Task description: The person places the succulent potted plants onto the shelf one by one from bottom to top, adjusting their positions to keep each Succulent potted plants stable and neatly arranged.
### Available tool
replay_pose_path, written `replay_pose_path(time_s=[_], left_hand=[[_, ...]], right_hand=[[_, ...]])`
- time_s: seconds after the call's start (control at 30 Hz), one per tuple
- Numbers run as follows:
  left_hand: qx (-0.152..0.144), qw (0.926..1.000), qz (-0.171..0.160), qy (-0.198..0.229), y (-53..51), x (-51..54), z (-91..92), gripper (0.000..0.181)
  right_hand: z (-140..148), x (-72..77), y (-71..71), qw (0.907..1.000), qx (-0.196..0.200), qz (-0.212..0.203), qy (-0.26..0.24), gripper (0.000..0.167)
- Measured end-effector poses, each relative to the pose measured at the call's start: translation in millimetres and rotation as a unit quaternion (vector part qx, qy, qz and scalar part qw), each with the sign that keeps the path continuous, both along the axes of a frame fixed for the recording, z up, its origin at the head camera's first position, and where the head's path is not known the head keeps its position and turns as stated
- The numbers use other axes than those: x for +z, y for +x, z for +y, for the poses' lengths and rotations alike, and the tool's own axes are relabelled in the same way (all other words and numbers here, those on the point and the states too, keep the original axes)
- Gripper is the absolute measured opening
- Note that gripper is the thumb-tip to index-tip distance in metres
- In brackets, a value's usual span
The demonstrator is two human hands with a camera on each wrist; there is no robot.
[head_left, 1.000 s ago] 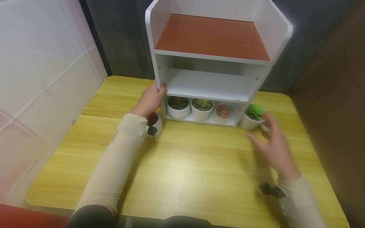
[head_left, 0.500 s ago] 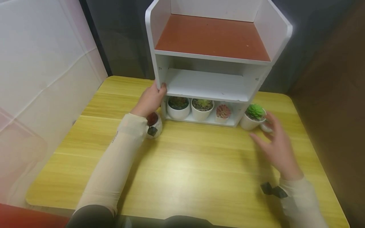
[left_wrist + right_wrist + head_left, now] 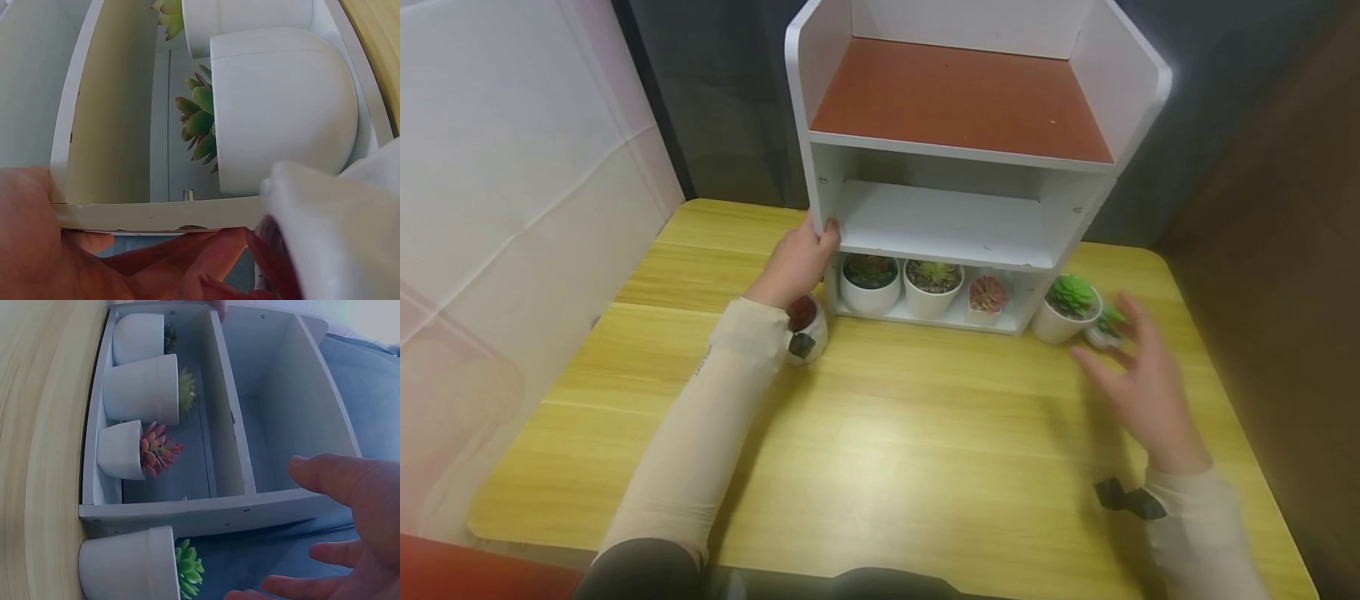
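Observation:
My left hand (image 3: pixel 796 265) grips the left side panel of a white shelf unit (image 3: pixel 958 150), thumb on the inner side and fingers on the outer side. Beside that wrist stands a white pot with a dark red plant (image 3: pixel 801 315), partly covered by the sleeve. My right hand (image 3: pixel 1150 396) hovers with spread fingers at the right, holding nothing. Nearest to it are a bright green succulent in a white pot (image 3: pixel 1069 307) and a smaller green potted plant (image 3: pixel 1105 327), both outside the unit's right side.
On the bottom shelf are a white pot with a dark succulent (image 3: pixel 870 287), a yellow-green succulent in a pot (image 3: pixel 932 287) and a small red succulent (image 3: pixel 987 293). A wooden table (image 3: pixel 880 450) carries everything. A dark wall (image 3: pixel 730 108) rises behind.
My right hand has drifted slightly right and toward me, away from the bright green succulent, uncovering more of the smaller green plant. My left hand keeps its hold on the shelf unit.

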State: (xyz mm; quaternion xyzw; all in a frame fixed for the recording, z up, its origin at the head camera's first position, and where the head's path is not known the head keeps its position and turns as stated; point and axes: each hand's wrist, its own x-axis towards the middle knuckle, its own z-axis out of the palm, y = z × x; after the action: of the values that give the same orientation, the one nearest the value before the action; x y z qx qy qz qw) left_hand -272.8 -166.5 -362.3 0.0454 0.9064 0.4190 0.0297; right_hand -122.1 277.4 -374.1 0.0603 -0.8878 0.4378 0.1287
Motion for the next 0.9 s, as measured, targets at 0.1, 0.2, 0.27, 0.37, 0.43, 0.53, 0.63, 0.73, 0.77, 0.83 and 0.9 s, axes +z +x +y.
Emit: replay_pose_path(time_s=[0.1,0.2,0.27,0.37,0.43,0.53,0.63,0.73,0.77,0.83,0.9], left_hand=[[0.000,1.0000,-0.001,0.001,0.2,-0.2,0.0,0.073],[-0.001,1.0000,0.000,0.001,0.5,-0.1,-0.1,0.074],[-0.001,1.0000,0.000,0.000,0.5,0.0,0.0,0.074],[-0.001,1.0000,0.002,0.000,0.2,-0.5,-0.2,0.074],[-0.002,1.0000,0.004,-0.001,0.0,-0.8,-0.3,0.074],[-0.004,1.0000,0.007,-0.003,0.2,-0.6,-0.1,0.074],[-0.005,0.9999,0.010,-0.005,0.6,-0.3,0.1,0.073],[-0.005,0.9999,0.012,-0.006,0.6,-0.6,0.0,0.073],[-0.005,0.9999,0.012,-0.007,0.4,-0.6,-0.1,0.073],[-0.005,0.9999,0.010,-0.006,0.2,-0.6,-0.2,0.073],[-0.005,0.9999,0.009,-0.007,0.1,-0.5,-0.1,0.073]], right_hand=[[3,0.1,0.4,1.0000,-0.006,-0.004,-0.001,0.094],[8,-0.8,-0.6,0.9999,-0.012,-0.011,-0.001,0.094],[11,-0.9,-1.0,0.9997,-0.016,-0.015,-0.002,0.094],[15,-1.1,-1.2,0.9996,-0.022,-0.019,-0.004,0.093],[17,-0.7,-0.8,0.9994,-0.024,-0.023,-0.006,0.094],[19,-0.3,-0.1,0.9992,-0.030,-0.024,-0.009,0.093],[21,0.3,0.9,0.9990,-0.034,-0.026,-0.013,0.093],[22,0.6,1.1,0.9988,-0.037,-0.027,-0.017,0.092],[22,0.6,1.2,0.9987,-0.038,-0.028,-0.018,0.092],[23,0.2,1.1,0.9986,-0.039,-0.029,-0.020,0.092],[23,0.6,1.9,0.9986,-0.041,-0.028,-0.019,0.092]])
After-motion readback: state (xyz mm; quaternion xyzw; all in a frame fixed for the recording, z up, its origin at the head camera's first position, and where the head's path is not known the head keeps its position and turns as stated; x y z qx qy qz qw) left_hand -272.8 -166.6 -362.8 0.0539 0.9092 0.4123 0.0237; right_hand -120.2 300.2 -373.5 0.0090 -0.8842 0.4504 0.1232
